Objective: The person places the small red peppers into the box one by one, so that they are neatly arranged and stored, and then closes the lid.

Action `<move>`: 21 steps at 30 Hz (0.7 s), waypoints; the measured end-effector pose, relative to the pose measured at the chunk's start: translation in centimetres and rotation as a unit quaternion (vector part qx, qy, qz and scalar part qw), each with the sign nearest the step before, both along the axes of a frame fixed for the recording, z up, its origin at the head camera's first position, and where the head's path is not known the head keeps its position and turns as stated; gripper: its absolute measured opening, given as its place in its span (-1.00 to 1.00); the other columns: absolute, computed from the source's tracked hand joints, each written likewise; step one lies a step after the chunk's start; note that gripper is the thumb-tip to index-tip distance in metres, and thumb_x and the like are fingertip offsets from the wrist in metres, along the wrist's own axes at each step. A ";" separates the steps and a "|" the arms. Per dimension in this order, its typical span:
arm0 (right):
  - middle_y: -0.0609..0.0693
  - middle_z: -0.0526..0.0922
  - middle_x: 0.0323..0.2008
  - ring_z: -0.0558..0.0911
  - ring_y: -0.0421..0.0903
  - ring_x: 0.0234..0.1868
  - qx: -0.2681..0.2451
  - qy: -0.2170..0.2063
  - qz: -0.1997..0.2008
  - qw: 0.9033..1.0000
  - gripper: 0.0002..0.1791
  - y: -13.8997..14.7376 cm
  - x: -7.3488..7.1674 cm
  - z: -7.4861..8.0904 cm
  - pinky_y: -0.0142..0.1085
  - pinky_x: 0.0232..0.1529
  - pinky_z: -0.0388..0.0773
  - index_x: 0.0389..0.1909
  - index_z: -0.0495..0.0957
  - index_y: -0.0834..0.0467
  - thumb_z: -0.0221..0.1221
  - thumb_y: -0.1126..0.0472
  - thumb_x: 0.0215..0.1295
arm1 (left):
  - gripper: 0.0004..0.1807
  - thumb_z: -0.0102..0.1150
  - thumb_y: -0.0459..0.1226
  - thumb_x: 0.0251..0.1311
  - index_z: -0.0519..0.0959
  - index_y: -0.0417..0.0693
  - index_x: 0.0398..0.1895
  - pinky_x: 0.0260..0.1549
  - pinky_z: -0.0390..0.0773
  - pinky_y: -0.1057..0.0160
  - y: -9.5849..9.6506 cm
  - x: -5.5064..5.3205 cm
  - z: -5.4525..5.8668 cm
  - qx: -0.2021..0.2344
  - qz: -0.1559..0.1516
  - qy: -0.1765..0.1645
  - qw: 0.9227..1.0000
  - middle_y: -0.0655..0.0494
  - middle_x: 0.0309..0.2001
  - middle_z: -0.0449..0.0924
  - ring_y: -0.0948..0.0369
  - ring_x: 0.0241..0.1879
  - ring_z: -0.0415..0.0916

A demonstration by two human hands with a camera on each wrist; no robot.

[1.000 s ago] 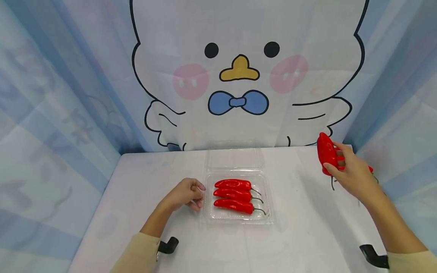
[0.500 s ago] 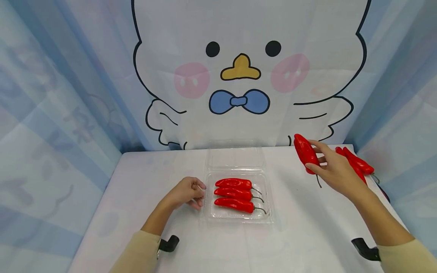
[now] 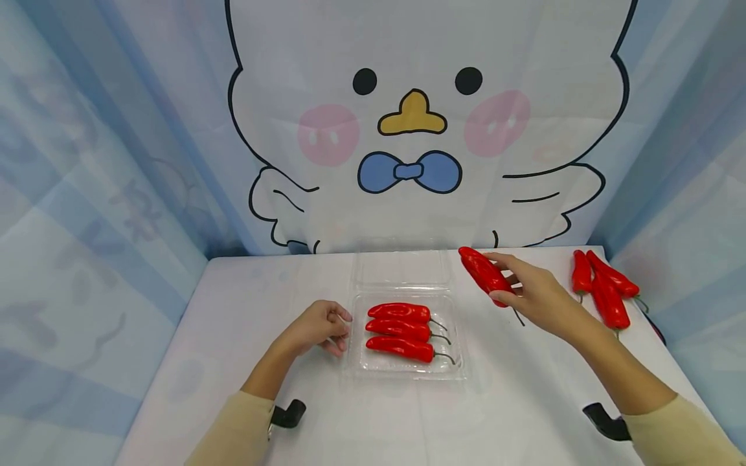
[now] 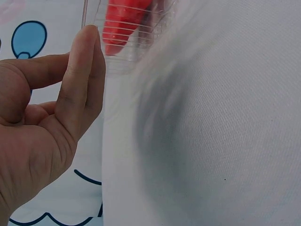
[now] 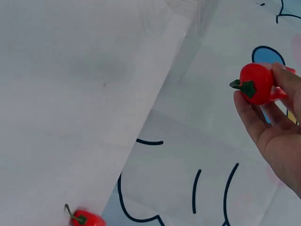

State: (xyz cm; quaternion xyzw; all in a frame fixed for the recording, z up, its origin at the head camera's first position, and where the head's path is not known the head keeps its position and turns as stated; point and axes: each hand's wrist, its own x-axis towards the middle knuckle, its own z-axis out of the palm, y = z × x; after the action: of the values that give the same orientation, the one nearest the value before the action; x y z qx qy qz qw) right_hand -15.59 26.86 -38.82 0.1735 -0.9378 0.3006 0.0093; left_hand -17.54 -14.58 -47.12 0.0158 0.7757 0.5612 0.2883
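The right hand (image 3: 539, 294) held a pepper (image 3: 484, 275) off the far right corner of the tray (image 3: 402, 375), slanting more than the three peppers (image 3: 398, 330) inside; the left hand (image 3: 319, 329), loosely bent, was nearer, beside its left edge.

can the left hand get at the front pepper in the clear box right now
Probably yes: the left hand is beside the clear box, whose lid is folded back, and nothing lies over the front pepper; only the side wall stands between.
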 end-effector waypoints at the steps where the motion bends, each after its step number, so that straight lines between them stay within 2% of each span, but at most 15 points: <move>1: 0.30 0.58 0.21 0.67 0.28 0.05 0.000 -0.003 0.006 1.000 -0.11 -0.2 0.0 0.0 0.02 -0.22 0.82 0.51 0.27 0.13 0.48 0.28 0.18 | -0.74 0.16 -0.48 0.37 0.49 -0.42 0.08 -0.46 0.80 0.12 0.0 0.0 0.0 0.000 0.000 0.000 1.000 -0.13 -0.36 0.67 0.16 -0.54 0.66; 10: 0.18 0.58 0.25 0.67 0.14 0.08 -0.005 -0.049 0.057 0.997 -0.17 -2.4 -0.1 -0.9 -0.17 -0.17 0.82 0.49 0.34 0.05 0.45 0.28 0.21 | -0.76 0.15 -0.49 0.36 0.50 -0.40 0.05 -0.45 0.80 0.12 0.0 -0.1 0.0 -0.002 0.000 0.001 1.000 -0.11 -0.37 0.66 0.16 -0.55 0.66; 21: -0.04 0.67 0.12 0.66 -0.12 -0.01 0.011 -0.045 0.135 0.990 -0.25 -5.0 0.1 -1.9 -0.43 -0.14 0.73 0.43 0.46 -0.08 0.47 0.18 0.21 | -0.74 0.17 -0.48 0.36 0.48 -0.40 0.06 -0.47 0.79 0.13 0.0 -0.1 0.0 -0.001 0.002 -0.003 1.000 -0.09 -0.39 0.66 0.17 -0.56 0.65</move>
State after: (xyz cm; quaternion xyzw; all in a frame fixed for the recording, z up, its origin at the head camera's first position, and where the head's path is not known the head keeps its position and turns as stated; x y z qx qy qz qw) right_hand -15.54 21.91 -40.72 0.2848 -0.9086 0.2963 -0.0750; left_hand -17.62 -14.55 -47.10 0.0123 0.7753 0.5610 0.2899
